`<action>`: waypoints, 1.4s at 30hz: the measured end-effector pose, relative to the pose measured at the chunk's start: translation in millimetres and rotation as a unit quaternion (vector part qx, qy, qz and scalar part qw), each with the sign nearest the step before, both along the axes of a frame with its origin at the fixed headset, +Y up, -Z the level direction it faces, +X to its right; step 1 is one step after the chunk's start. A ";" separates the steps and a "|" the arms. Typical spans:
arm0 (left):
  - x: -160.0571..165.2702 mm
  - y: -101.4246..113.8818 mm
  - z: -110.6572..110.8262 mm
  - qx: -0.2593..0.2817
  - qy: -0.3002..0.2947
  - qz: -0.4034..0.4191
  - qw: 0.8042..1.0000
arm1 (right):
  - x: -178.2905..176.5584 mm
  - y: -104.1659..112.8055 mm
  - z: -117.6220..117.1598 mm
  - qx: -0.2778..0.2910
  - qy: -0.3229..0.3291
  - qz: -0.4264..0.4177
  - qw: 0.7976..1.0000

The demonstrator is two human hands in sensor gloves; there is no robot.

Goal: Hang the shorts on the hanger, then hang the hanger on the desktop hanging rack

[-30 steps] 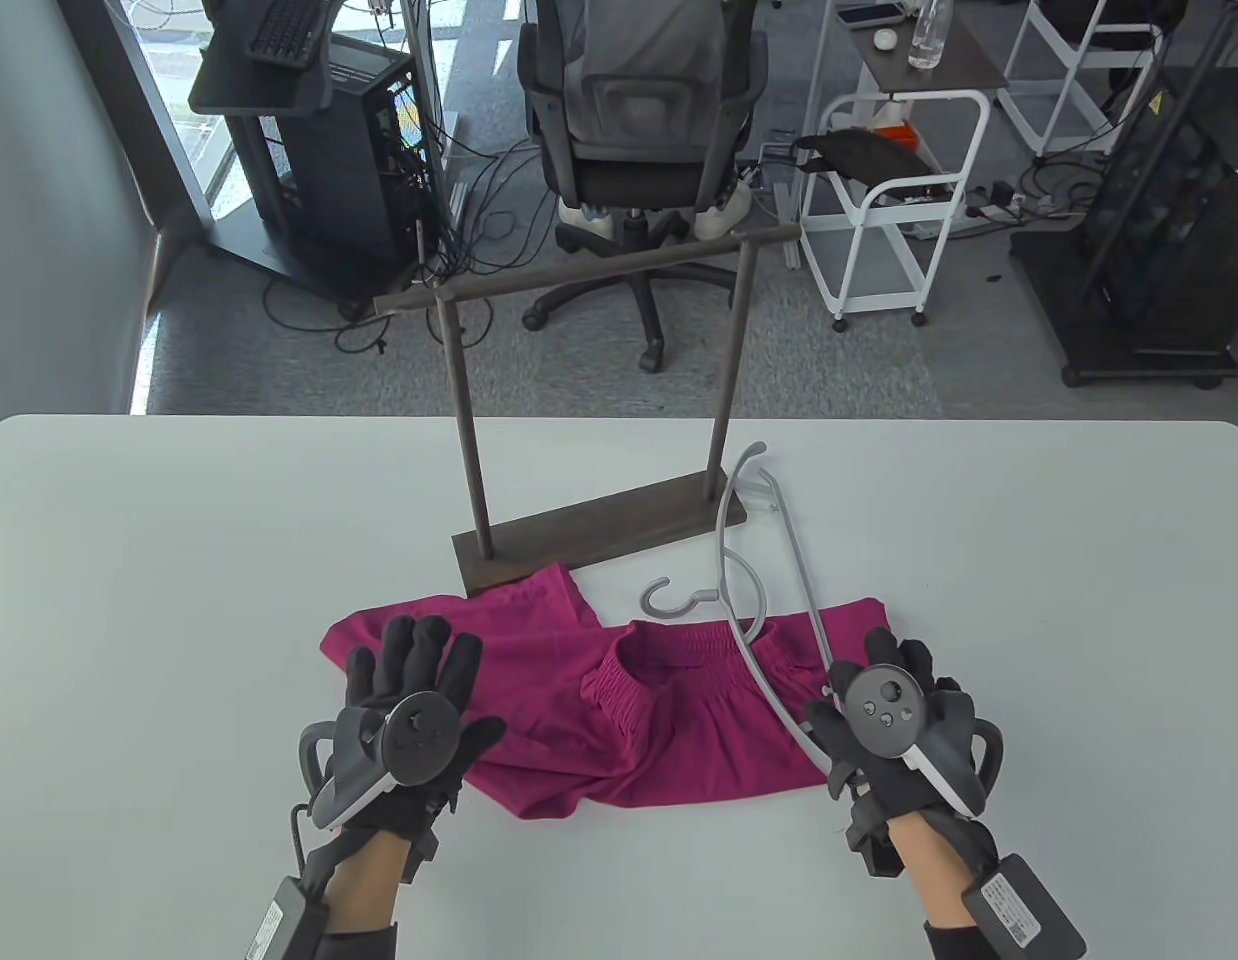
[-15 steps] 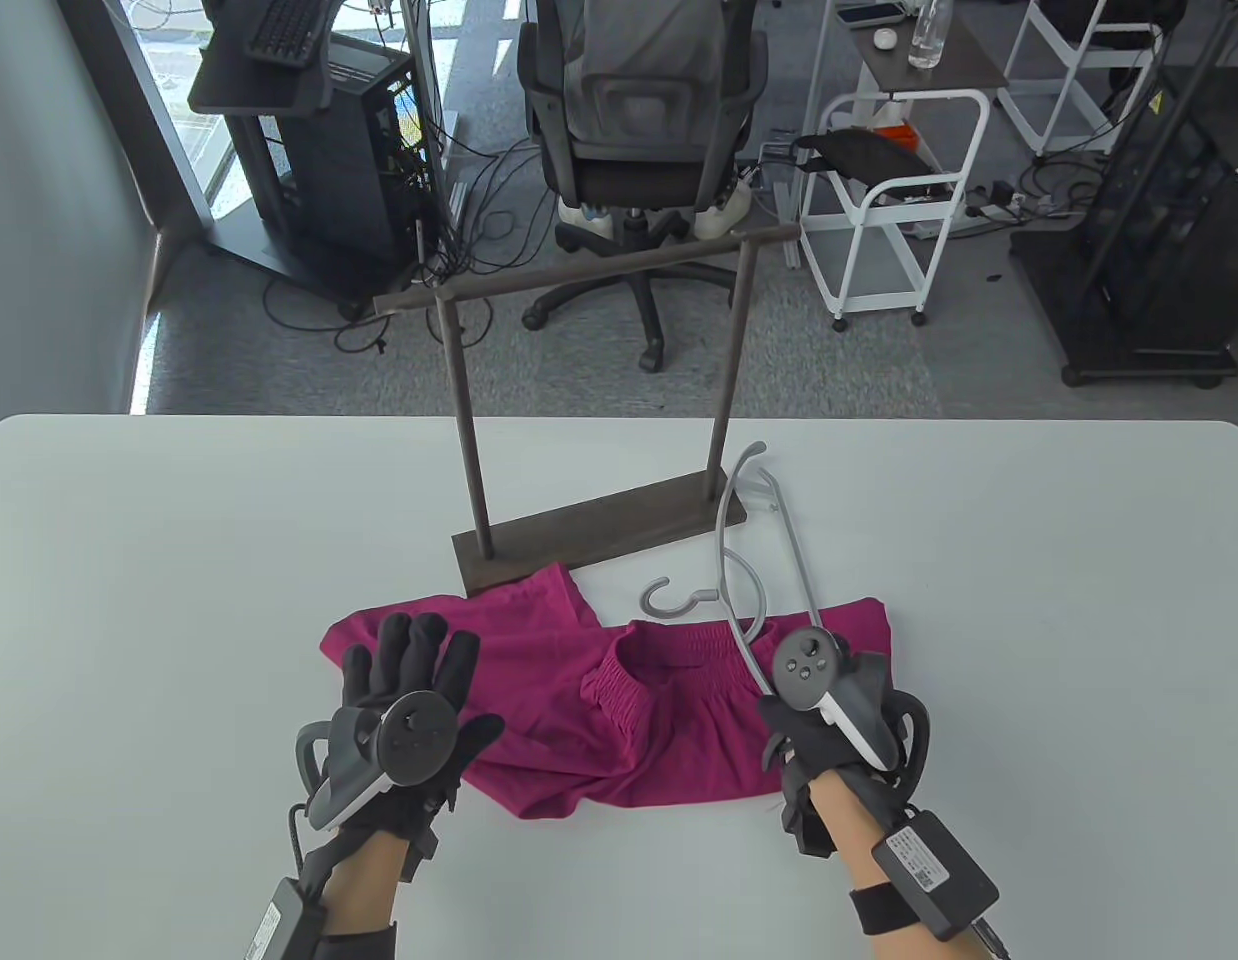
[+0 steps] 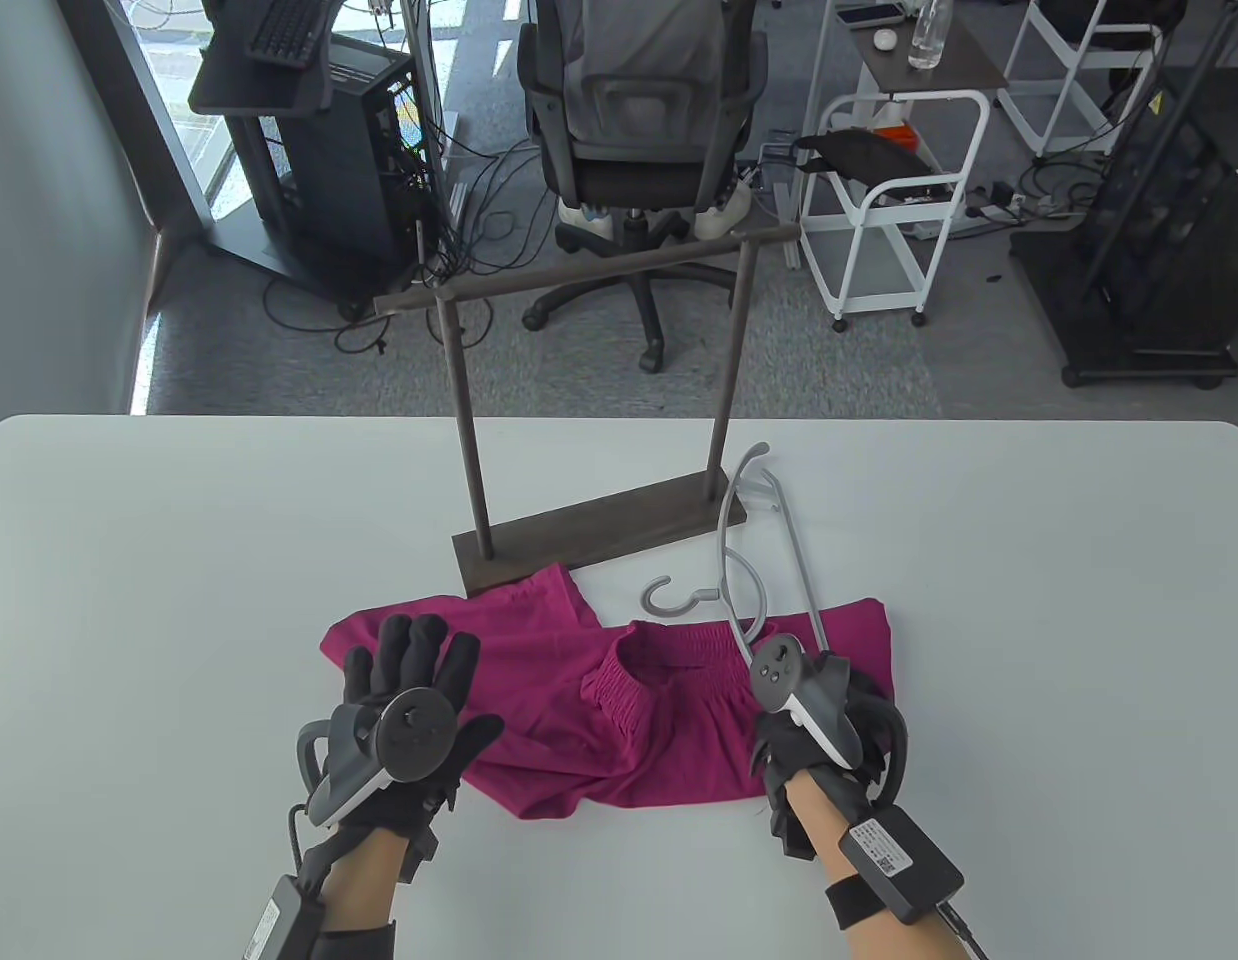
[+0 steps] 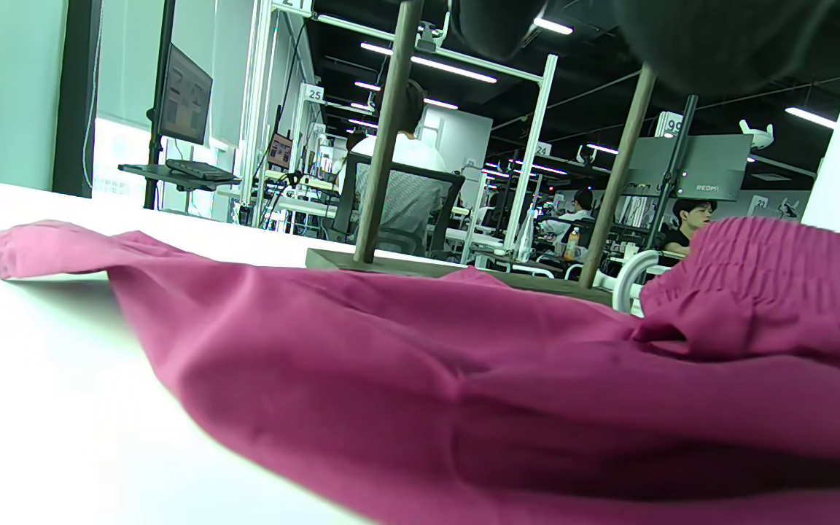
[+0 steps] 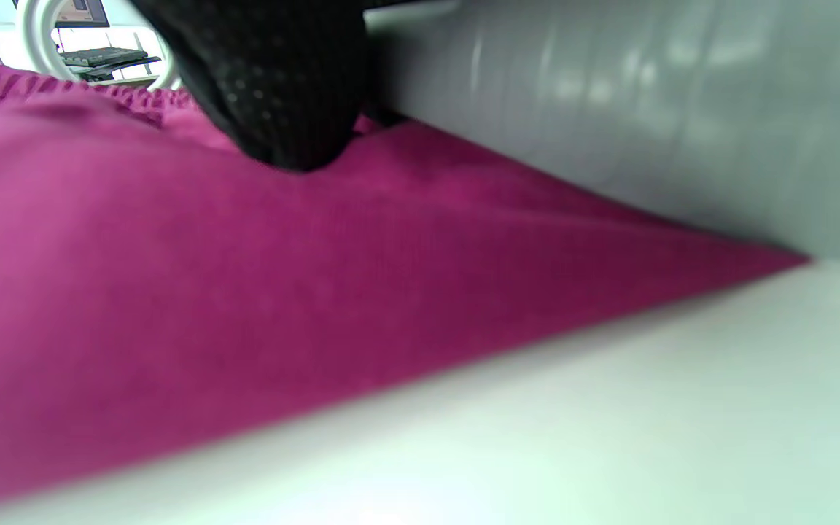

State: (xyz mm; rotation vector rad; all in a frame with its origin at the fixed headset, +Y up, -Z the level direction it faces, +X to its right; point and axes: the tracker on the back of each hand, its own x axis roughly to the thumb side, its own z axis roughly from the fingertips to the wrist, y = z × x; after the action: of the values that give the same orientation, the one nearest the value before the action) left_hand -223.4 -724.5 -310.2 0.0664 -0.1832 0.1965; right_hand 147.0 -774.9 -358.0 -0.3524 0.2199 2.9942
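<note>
Magenta fabric shorts (image 3: 619,700) lie on the white desk (image 3: 179,560) before a dark wooden hanging rack (image 3: 599,400). The flat, spread left hand (image 3: 404,700) presses the shorts. The right hand (image 3: 809,720) grips a grey plastic hanger (image 3: 769,560) lying across them.

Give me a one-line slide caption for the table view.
Left hand flat on magenta shorts, right hand at the grey hanger, before the wooden rack.

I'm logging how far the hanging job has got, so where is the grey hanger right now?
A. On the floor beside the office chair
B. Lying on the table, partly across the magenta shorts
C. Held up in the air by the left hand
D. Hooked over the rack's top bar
B: the hanger lies flat beside the rack, its lower part crossing the shorts.
</note>
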 end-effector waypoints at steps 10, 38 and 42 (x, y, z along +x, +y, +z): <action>0.0 1.5 1.8 0.003 -0.005 0.006 1.000 | 35.9 41.2 12.0 0.108 -0.053 -0.039 0.992; 8.9 27.8 17.4 0.085 -0.044 0.056 0.994 | 105.5 154.3 89.2 0.139 0.134 -0.330 0.924; 13.9 35.3 24.9 0.124 -0.063 0.057 0.989 | 95.6 141.4 79.2 0.114 0.198 -0.379 0.897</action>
State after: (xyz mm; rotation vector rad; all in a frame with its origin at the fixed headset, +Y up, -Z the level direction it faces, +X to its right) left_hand -209.4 -689.2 -285.2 0.3126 -0.3295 0.2916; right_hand 242.6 -633.6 -278.8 0.3145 0.0203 2.2372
